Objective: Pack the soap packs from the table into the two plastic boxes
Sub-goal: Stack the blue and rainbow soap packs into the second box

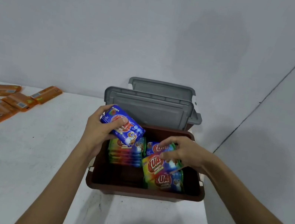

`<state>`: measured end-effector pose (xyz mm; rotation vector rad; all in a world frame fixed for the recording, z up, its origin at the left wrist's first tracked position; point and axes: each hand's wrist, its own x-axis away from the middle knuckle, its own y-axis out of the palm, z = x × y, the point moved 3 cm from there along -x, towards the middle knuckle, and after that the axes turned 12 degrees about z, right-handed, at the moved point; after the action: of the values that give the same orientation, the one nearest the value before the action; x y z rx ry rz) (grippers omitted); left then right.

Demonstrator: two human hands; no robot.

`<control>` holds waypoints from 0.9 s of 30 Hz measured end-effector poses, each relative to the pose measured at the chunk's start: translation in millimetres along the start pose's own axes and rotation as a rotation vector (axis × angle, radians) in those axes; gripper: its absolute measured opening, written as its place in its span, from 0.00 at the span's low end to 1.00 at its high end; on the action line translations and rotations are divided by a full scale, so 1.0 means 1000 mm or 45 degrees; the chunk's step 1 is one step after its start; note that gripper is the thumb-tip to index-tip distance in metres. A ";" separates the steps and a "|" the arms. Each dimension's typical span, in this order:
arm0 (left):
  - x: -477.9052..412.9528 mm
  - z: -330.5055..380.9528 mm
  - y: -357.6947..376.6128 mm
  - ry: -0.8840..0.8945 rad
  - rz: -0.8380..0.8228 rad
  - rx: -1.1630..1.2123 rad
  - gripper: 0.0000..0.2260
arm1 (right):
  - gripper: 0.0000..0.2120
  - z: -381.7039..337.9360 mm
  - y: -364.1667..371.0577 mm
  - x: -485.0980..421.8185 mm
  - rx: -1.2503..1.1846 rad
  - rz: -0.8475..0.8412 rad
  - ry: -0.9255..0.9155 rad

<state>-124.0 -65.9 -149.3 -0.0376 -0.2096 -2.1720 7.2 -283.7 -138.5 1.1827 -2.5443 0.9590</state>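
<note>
White table top (17, 158): bears all items below.

Dark brown rectangular plastic box (145, 192): open, on the table's right part, near the front edge.

Multicoloured "KUAT" soap packs, front right group (169, 183): inside the box against its right wall, standing on edge.

Tilted rainbow-coloured soap pack (157, 167): above the right group, within the box, held by the right hand (186, 153); fingers curled, pinching the pack's upper edge.

Stack of multicoloured soap packs (126, 154): inside the box, left half, towards the far wall.

Blue "KUAT" soap pack (125, 127): held over the box's far left corner by the left hand (99, 129); thumb on top, fingers wrapped beneath.

Two grey plastic lids (149, 108): upright behind the box, one behind the other.

Orange flat soap packs (12, 101): scattered on the table, far left, well apart from the box.

Pale grey wall (98, 25): behind the table.
</note>
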 end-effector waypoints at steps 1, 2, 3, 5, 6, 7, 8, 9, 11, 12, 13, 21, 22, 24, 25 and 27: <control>0.001 -0.001 0.003 -0.007 -0.002 -0.007 0.20 | 0.13 0.004 0.000 0.000 0.064 -0.029 -0.019; 0.000 -0.003 0.005 -0.011 -0.004 -0.016 0.20 | 0.12 0.008 0.001 -0.001 0.124 -0.055 -0.037; 0.000 -0.004 0.006 -0.011 -0.010 -0.026 0.21 | 0.12 0.012 0.002 -0.002 0.176 -0.074 -0.045; 0.001 -0.006 0.009 -0.003 -0.020 -0.048 0.21 | 0.11 0.019 0.001 -0.005 0.271 -0.096 -0.041; 0.001 -0.007 0.009 0.000 -0.023 -0.056 0.20 | 0.11 0.021 0.000 -0.006 0.317 -0.106 -0.041; 0.001 -0.008 0.010 0.000 -0.026 -0.059 0.19 | 0.10 0.022 -0.001 -0.008 0.372 -0.119 -0.051; 0.002 -0.009 0.010 0.000 -0.027 -0.061 0.18 | 0.10 0.023 -0.001 -0.010 0.455 -0.132 -0.079; 0.002 -0.009 0.011 -0.001 -0.030 -0.061 0.17 | 0.10 0.023 0.000 -0.011 0.579 -0.140 -0.115; 0.002 -0.010 0.011 -0.005 -0.031 -0.068 0.17 | 0.10 0.022 0.007 -0.011 0.891 -0.108 -0.184; 0.002 -0.011 0.011 -0.009 -0.029 -0.071 0.16 | 0.11 0.022 0.011 -0.010 1.011 -0.080 -0.208; 0.002 -0.012 0.011 -0.012 -0.026 -0.077 0.17 | 0.11 0.022 0.015 -0.010 1.083 -0.064 -0.224; 0.000 -0.017 0.011 -0.028 -0.016 -0.096 0.19 | 0.19 0.015 0.021 -0.011 1.337 -0.138 -0.249; 0.000 -0.018 0.011 -0.034 -0.015 -0.094 0.20 | 0.18 0.015 0.020 -0.011 1.347 -0.160 -0.253; -0.001 -0.018 0.012 -0.045 -0.014 -0.092 0.21 | 0.17 0.013 0.016 -0.013 1.294 -0.173 -0.250; -0.001 -0.018 0.012 -0.048 -0.014 -0.093 0.21 | 0.17 0.010 0.012 -0.015 1.251 -0.155 -0.256; -0.002 -0.018 0.013 -0.054 -0.008 -0.101 0.23 | 0.17 0.000 0.003 -0.018 1.124 -0.029 -0.320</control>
<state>-111.4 -74.8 -165.3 -0.1281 -0.1480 -2.1867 17.1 -271.0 -147.2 1.5885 -2.2808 2.1678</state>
